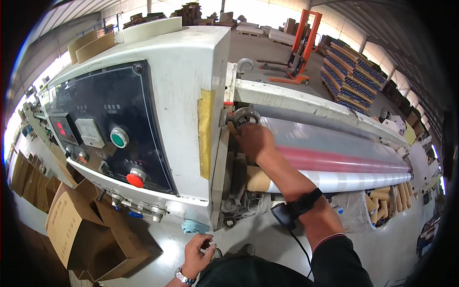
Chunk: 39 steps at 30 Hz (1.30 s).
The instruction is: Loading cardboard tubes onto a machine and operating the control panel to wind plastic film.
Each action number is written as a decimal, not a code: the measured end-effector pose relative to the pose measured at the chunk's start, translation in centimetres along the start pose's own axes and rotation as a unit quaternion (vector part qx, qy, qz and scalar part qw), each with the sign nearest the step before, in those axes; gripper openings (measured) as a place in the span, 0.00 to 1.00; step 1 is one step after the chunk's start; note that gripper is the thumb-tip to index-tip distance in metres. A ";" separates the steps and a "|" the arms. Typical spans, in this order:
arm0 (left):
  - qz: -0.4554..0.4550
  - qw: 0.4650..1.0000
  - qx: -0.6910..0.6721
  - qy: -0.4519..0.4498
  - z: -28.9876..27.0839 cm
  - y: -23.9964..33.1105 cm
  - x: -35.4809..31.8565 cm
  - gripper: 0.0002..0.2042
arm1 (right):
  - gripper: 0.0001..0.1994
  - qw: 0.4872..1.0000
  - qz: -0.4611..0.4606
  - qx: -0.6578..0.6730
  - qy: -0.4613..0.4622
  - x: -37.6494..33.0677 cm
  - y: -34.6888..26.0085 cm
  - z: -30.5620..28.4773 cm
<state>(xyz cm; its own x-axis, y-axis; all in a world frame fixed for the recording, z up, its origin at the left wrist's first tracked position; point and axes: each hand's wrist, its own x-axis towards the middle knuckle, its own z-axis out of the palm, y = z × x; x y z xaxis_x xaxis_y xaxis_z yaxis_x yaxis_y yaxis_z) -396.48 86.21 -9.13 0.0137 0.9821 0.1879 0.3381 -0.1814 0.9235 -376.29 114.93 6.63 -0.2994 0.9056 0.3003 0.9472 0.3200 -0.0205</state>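
Observation:
My right hand (256, 141) reaches across to the side of a white machine, its fingers curled on the rim of a small metal handwheel (246, 115). The back of the hand hides part of the fingertips. To the right of the handwheel runs a roller wrapped in clear film (325, 136), with a red-pink roller (342, 159) under it. Lower still lies a white banded roll (344, 181) on a brown core. My left hand (196, 256) hangs low in front of my body, loosely curled with the thumb apart, and nothing shows in it.
The machine's control panel (112, 129), with a green button (119, 137) and a red knob (135, 178), faces me at left. Open cardboard boxes (95, 229) stand below it. A white beam (315, 107) spans above the rollers. Farther back is an orange lifter (301, 48).

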 end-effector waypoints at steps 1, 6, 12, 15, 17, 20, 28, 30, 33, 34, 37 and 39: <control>-0.001 1.000 0.005 -0.002 0.0 0.0 0.0 0.13 | 0.12 1.000 0.009 0.016 -0.018 0.0 0.0 -0.1; 0.011 1.000 -0.010 0.005 0.1 -0.1 -0.1 0.13 | 0.10 0.987 0.028 0.130 0.091 0.0 1.8 -1.5; 0.000 1.000 -0.011 -0.001 0.3 -0.1 -0.4 0.13 | 0.09 0.841 0.127 0.512 0.116 0.5 5.3 -2.4; 0.009 1.000 0.001 -0.004 0.4 0.0 -0.3 0.13 | 0.09 0.757 0.129 0.632 0.105 -0.3 6.1 -2.2; 0.006 1.000 -0.005 -0.007 0.5 0.1 -0.4 0.13 | 0.09 0.747 0.134 0.643 0.106 -1.2 6.2 -2.0; 0.022 1.000 0.001 -0.017 0.8 0.0 -0.4 0.12 | 0.09 0.742 0.147 0.645 0.107 -2.0 6.2 -1.6; 0.008 0.998 -0.035 -0.046 1.9 0.0 -1.0 0.13 | 0.12 0.847 0.177 0.487 0.123 0.0 4.8 -0.8; 0.016 0.998 -0.034 -0.049 1.9 0.1 -1.2 0.13 | 0.12 0.853 0.168 0.472 0.143 -0.9 5.2 -1.4; 0.021 0.998 -0.036 -0.042 1.9 0.0 -1.6 0.13 | 0.12 0.848 0.128 0.489 0.162 -4.5 6.2 -2.9; 0.016 0.998 -0.041 -0.043 1.9 0.0 -1.7 0.13 | 0.12 0.811 0.168 0.545 0.131 -6.0 6.6 -3.6; 0.024 0.999 -0.018 -0.045 2.0 0.0 -2.0 0.14 | 0.13 0.764 0.189 0.614 0.059 -10.6 5.8 -4.2; 0.024 0.998 -0.028 -0.048 2.3 0.1 -1.9 0.14 | 0.12 0.765 0.151 0.625 0.032 -14.0 4.5 -3.8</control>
<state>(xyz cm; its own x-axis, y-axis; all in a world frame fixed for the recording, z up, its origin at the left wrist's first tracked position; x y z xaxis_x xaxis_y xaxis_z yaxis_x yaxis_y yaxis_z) -394.36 84.43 -10.17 0.1202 0.9721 0.2012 0.2809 -0.2277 0.9323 -367.33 102.59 5.99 -0.0436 0.9881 0.1473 0.1112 0.1513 -0.9822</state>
